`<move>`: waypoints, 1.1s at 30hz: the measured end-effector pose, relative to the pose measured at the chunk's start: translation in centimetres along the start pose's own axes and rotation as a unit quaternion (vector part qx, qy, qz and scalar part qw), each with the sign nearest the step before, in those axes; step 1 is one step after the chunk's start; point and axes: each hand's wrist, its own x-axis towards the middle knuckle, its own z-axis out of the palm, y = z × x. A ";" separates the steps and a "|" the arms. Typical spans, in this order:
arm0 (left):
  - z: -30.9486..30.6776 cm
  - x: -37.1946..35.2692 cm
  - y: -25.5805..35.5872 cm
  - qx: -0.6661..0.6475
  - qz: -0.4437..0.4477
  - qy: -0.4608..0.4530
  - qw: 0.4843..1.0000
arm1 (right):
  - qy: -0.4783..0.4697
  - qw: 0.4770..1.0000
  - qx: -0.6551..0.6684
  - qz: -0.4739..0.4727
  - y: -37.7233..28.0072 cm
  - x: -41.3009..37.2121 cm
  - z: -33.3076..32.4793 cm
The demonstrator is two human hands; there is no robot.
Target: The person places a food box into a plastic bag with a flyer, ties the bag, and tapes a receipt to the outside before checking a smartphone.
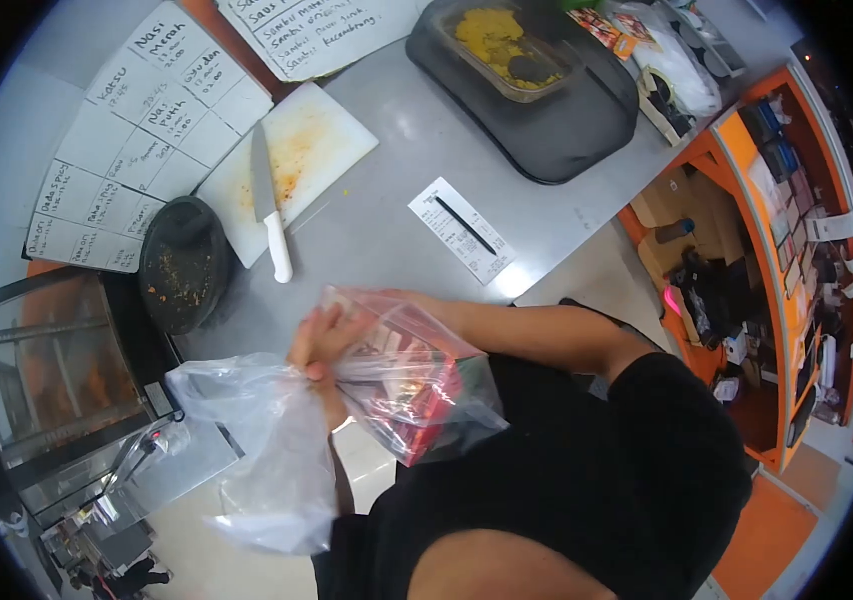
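A clear plastic bag [482, 395] hangs in front of my body, with a red printed box [417, 385] inside it. The bag is gathered into a narrow neck, and its loose top [282, 440] spreads out to the left and down. My left hand [315, 372] is closed around the gathered neck. Reaching in from the right behind the plastic, my right hand [352, 325] meets the left one at the neck, closed on the bag. Its fingers are blurred and partly covered by the film.
On the metal counter [387, 200] lie a white-handled knife [269, 200], a stained cutting board [332, 140], a receipt [462, 230] with a dark stroke, and a black bowl [184, 265]. A food container [507, 50] sits on a black tray [587, 120]. A glass-fronted cabinet [57, 365] stands left, orange shelving [747, 150] right.
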 end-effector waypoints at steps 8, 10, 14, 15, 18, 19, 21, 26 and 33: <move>-3.8 0.7 6.7 -0.179 -0.135 0.149 0.963 | -0.003 0.943 -0.266 -0.201 -10.9 -0.5 10.1; -2.3 0.6 6.5 -0.187 -0.141 0.166 0.958 | -0.065 0.941 -0.251 -0.219 -10.9 -0.8 10.6; 0.4 0.1 5.9 -0.207 -0.148 0.187 0.949 | -0.041 0.872 0.471 0.125 -6.4 1.1 8.9; 0.5 -0.1 5.9 -0.213 -0.148 0.193 0.946 | 0.011 0.924 0.363 0.122 -6.5 1.6 9.5; -0.4 0.0 6.9 -0.251 -0.158 0.204 0.933 | 0.071 0.986 0.148 -0.029 -7.7 2.5 10.5; -1.2 0.1 7.8 -0.282 -0.171 0.205 0.921 | 0.075 0.980 -0.078 -0.166 -8.1 1.5 10.2; -3.4 0.1 9.4 -0.387 -0.220 0.193 0.874 | 0.073 0.904 -0.309 -0.288 -11.0 -0.2 11.7; 2.9 0.6 11.4 -0.102 -0.115 0.251 0.956 | 0.175 0.977 0.034 -0.120 -8.2 -0.9 12.6; -0.4 -1.9 7.4 -0.227 -0.182 0.209 0.933 | 0.080 0.986 0.142 -0.031 -5.8 1.9 10.2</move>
